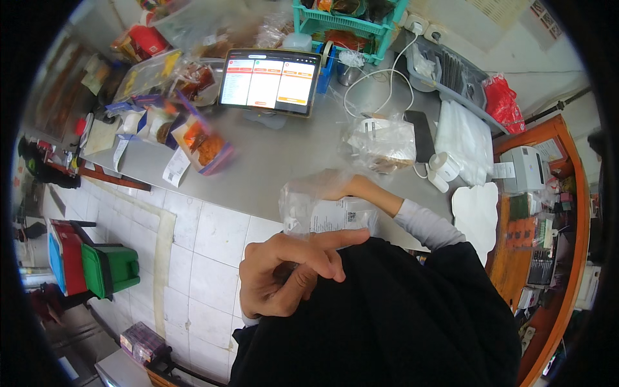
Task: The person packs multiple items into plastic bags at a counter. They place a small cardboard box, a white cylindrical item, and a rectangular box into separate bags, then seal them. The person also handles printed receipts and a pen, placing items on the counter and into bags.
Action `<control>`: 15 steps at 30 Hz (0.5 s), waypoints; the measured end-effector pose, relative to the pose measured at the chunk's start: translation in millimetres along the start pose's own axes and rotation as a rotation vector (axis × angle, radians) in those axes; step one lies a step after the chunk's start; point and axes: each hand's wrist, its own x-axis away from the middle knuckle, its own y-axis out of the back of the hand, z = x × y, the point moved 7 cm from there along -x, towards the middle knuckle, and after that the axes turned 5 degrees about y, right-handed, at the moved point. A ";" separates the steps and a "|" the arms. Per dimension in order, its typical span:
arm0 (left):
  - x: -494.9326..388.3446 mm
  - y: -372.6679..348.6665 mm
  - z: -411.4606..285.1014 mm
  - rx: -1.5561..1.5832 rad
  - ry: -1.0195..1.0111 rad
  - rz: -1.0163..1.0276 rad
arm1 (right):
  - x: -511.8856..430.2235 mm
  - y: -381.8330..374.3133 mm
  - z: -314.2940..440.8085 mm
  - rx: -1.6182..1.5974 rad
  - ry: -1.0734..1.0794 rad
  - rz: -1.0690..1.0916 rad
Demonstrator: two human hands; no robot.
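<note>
A clear plastic bag [295,203] is in front of my body at the table's near edge. A printed paper slip [333,217] bearing writing and a square code shows with it. My right hand [333,186] is at the bag's far side, with clear film over its blurred fingers; it seems to grip the bag. On the near side, my left hand [290,273] is raised, its index finger stretched to the right and the other fingers curled. It overlaps the bag's lower edge, and whether it pinches any film is hidden.
A lit tablet [268,82] stands on the grey table [261,155]. Food pouches [203,147] with paper slips are at left. A wrapped package [384,142], white cable [391,92], black phone-like slab [420,135] and plastic bag stack [464,140] are at right. Teal baskets [348,26] stand behind.
</note>
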 end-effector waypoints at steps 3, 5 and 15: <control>3.1 3.8 7.4 0.062 0.050 -0.020 | -1.7 0.2 0.6 -0.013 0.007 0.018; 7.2 11.6 9.1 0.118 0.096 -0.104 | 5.3 2.2 8.8 -0.014 -0.020 0.032; 20.4 4.9 7.0 0.202 0.145 0.040 | 57.5 18.3 67.2 0.345 0.019 -0.256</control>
